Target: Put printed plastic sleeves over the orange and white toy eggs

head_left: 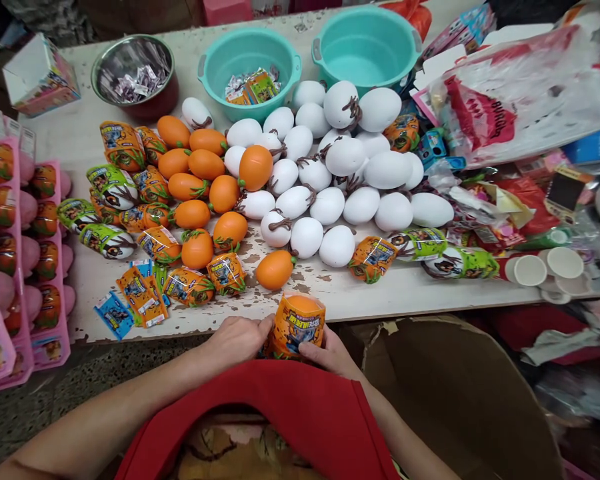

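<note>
Close to my body, at the table's front edge, is an orange printed wrapper [296, 333] with an orange plastic egg [304, 304] showing at its open top. My right hand [331, 351] grips it from the right, thumb across the printed front. At the wrapper's left side, my left hand [241, 339] is closed with its fingertips on the edge; some fingers are hidden. Just beyond lies an unwrapped orange egg [274, 270] with a green tip. More orange eggs [224, 194] sit left of centre, and white eggs [329, 205] with brown tips fill the middle.
Wrapped eggs [189, 285] and flat wrappers [143, 297] lie at left, near pink egg trays [50, 267]. Behind stand a metal bowl [155, 100] and two teal basins [275, 41] [365, 50]. Plastic bags [520, 100] and paper cups [530, 270] crowd the right. A cardboard box [445, 393] stands below.
</note>
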{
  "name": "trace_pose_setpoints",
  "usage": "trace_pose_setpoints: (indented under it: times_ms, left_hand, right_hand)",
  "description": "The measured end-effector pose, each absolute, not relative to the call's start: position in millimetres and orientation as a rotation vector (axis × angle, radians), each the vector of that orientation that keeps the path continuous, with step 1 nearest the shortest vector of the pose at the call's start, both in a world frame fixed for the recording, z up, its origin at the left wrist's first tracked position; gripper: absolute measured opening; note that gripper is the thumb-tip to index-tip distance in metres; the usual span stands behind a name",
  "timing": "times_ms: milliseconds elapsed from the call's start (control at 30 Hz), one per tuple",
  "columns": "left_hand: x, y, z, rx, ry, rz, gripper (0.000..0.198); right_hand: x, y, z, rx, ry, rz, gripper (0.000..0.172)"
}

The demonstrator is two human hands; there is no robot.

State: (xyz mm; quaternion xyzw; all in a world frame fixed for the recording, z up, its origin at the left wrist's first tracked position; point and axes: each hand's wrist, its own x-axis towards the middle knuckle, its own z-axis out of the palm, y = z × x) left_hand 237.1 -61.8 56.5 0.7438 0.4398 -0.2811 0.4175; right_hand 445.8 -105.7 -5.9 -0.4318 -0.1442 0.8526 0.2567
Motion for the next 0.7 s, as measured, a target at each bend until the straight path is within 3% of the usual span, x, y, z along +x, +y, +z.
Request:
trace_pose_setpoints:
  times_ms: [233,467,700]
  left_hand:
    - [236,-69,45,1.839,1.094,-0.650,0.056]
    - [241,-68,52,1.799,1.095,-0.704,0.041]
    - [245,-73,53,1.800,1.092,-0.725,0.042]
  right_hand:
    - [446,-104,-7,-1.197,-0.359,2.295,0.064]
    - [444,-104,-6,-1.133,-0.323,2.327,0.066]
    - [444,-102,4,-1.096,-0.353,2.383,0.057]
